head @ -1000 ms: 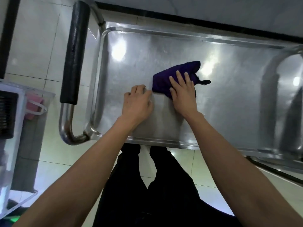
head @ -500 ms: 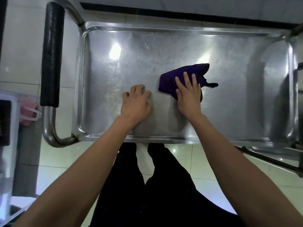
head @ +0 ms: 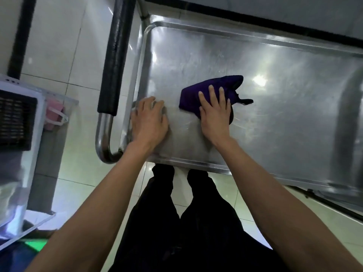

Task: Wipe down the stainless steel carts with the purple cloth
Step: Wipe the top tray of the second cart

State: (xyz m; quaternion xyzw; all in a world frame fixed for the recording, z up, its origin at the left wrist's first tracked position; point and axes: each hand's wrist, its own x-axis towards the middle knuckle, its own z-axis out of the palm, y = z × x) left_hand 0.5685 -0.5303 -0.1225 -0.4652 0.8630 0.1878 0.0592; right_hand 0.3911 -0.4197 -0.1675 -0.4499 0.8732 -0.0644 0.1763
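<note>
The cart (head: 284,114) tray holds only the purple cloth (head: 196,95), bunched near its middle. The right hand (head: 215,112) lies flat on the cloth's near half, fingers straight and slightly spread, pressing down. The left hand (head: 150,120) rests on bare steel just left, fingers relaxed, beside the black handle (head: 115,54).

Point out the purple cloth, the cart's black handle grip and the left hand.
purple cloth (head: 193,95): head view, bare fabric left of the fingers.
black handle grip (head: 114,61): head view, mid-length of the padding.
left hand (head: 150,122): head view, back of hand.
</note>
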